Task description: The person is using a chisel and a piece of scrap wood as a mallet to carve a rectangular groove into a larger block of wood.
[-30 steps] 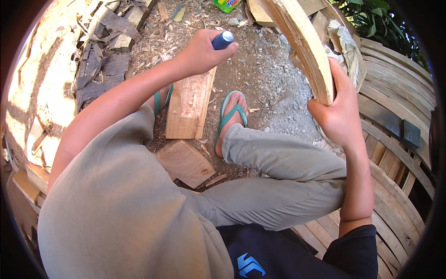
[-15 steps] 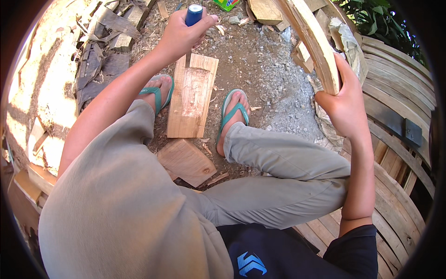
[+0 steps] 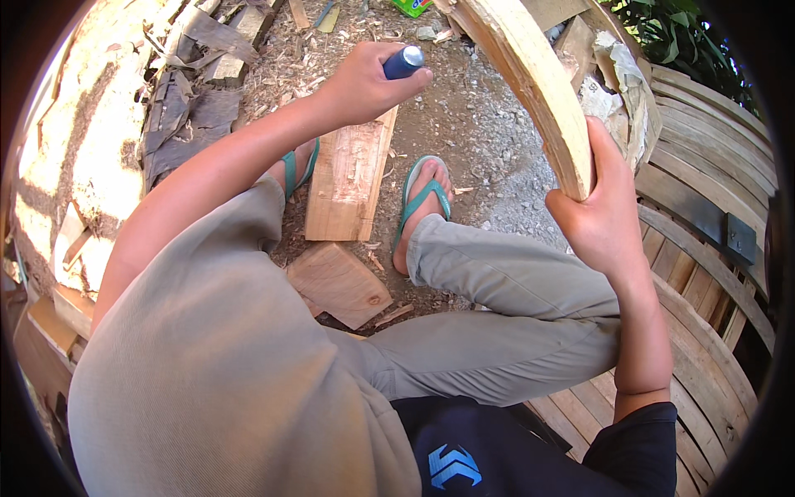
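Note:
My left hand point(image 3: 364, 87) is closed around the blue handle of a chisel point(image 3: 403, 63), its metal-capped butt tilted up and to the right. The blade is hidden below the fist. Under this hand lies a wooden block point(image 3: 341, 211) with a rough recess carved in its top face, flat on the ground between my feet. My right hand point(image 3: 600, 219) grips the near end of a long, rough piece of wood point(image 3: 530, 83), raised on the right; its far end runs out of the top of the view.
Close to the block lies a wood offcut point(image 3: 341, 286). My sandalled foot point(image 3: 424, 199) stands right of the block. Dark bark strips point(image 3: 186, 124) lie at the left, wood chips and gravel point(image 3: 513, 166) beyond. Curved wooden slats point(image 3: 704, 149) line the right side.
My left hand has shifted right and slightly nearer, tipping the chisel handle to the right and covering the block's far end. The raised wood in my right hand has swung left and a little lower.

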Tool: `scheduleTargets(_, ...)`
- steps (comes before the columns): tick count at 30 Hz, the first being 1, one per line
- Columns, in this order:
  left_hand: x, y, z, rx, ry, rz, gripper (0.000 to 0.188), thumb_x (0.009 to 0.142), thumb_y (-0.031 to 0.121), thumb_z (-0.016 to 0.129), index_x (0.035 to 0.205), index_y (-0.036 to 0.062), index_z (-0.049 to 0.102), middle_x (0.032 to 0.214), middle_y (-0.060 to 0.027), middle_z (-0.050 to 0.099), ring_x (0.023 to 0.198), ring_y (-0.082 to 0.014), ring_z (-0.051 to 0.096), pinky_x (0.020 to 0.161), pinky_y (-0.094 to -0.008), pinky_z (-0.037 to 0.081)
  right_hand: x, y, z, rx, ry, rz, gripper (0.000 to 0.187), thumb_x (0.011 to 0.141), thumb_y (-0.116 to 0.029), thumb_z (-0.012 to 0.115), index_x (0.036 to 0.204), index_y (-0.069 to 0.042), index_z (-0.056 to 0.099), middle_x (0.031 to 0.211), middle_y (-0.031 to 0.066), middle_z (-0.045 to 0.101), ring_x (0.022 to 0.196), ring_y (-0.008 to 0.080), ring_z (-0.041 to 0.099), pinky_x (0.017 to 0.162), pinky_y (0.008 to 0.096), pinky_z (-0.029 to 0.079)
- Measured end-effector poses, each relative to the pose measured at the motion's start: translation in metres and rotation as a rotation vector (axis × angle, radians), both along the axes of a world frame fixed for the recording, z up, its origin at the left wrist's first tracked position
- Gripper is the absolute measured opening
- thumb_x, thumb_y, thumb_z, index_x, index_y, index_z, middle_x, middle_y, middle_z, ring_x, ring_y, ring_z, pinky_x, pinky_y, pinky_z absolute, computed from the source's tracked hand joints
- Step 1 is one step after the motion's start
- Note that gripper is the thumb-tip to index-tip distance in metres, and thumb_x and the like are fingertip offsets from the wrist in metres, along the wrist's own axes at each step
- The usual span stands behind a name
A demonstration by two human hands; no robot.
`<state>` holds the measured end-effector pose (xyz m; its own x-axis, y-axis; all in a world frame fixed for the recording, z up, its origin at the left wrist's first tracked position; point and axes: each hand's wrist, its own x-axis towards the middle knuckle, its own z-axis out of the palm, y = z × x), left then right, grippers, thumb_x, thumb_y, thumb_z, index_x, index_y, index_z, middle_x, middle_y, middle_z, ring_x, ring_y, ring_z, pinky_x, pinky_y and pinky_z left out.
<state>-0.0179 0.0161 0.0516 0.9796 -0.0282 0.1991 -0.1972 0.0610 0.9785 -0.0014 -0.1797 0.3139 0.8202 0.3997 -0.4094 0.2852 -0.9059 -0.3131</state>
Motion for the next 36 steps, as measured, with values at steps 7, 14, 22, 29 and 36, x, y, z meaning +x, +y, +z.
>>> scheduleTargets(7, -0.006, 0.005, -0.008, -0.04, 0.03, 0.019, 0.035, 0.094, 0.033, 0.072, 0.08, 0.0023, 0.063, 0.065, -0.0018, 0.056, 0.062, -0.0101, 0.049, 0.057, -0.0326, 0.041, -0.078, 0.005, -0.003, 0.194, -0.06, -0.194, 0.045, 0.071, 0.002, 0.056, 0.116, 0.002, 0.051, 0.092, 0.0262, 0.063, 0.088, 0.0436, 0.064, 0.082, 0.0389, 0.051)
scheduleTargets(14, -0.008, 0.007, -0.005, -0.013, 0.048, 0.005, 0.031, 0.094, 0.031, 0.072, 0.086, 0.0016, 0.066, 0.071, -0.0036, 0.061, 0.067, -0.0104, 0.052, 0.061, -0.0323, 0.044, -0.098, 0.0, -0.044, 0.174, -0.157, -0.311, 0.049, 0.071, 0.003, 0.058, 0.119, -0.001, 0.051, 0.091, 0.0145, 0.061, 0.081, 0.0226, 0.06, 0.08, 0.0354, 0.05)
scheduleTargets(22, -0.007, 0.005, -0.001, 0.005, 0.036, 0.02, 0.03, 0.096, 0.03, 0.071, 0.085, 0.0028, 0.065, 0.069, -0.0009, 0.059, 0.066, -0.0096, 0.051, 0.06, -0.0318, 0.043, -0.101, -0.008, -0.062, 0.052, -0.216, -0.207, 0.041, 0.071, 0.002, 0.06, 0.11, -0.001, 0.048, 0.082, 0.0207, 0.058, 0.076, 0.0426, 0.063, 0.07, 0.0447, 0.05)
scheduleTargets(29, 0.005, -0.004, -0.017, -0.1, -0.129, 0.116, 0.026, 0.095, 0.026, 0.071, 0.096, 0.0006, 0.07, 0.075, -0.0031, 0.063, 0.069, -0.0112, 0.056, 0.064, -0.0324, 0.047, -0.107, -0.008, -0.067, -0.084, -0.1, -0.222, 0.042, 0.07, 0.0, 0.06, 0.11, 0.002, 0.049, 0.086, 0.0163, 0.06, 0.08, 0.0263, 0.061, 0.072, 0.0394, 0.049)
scheduleTargets(36, 0.011, 0.0, -0.007, -0.124, 0.041, 0.1, 0.029, 0.095, 0.03, 0.07, 0.089, 0.0019, 0.066, 0.069, -0.0017, 0.058, 0.065, -0.0097, 0.051, 0.06, -0.031, 0.043, -0.1, 0.009, -0.061, 0.141, -0.179, -0.346, 0.045, 0.074, -0.003, 0.062, 0.113, 0.004, 0.042, 0.087, 0.032, 0.063, 0.088, 0.0538, 0.064, 0.076, 0.0501, 0.052)
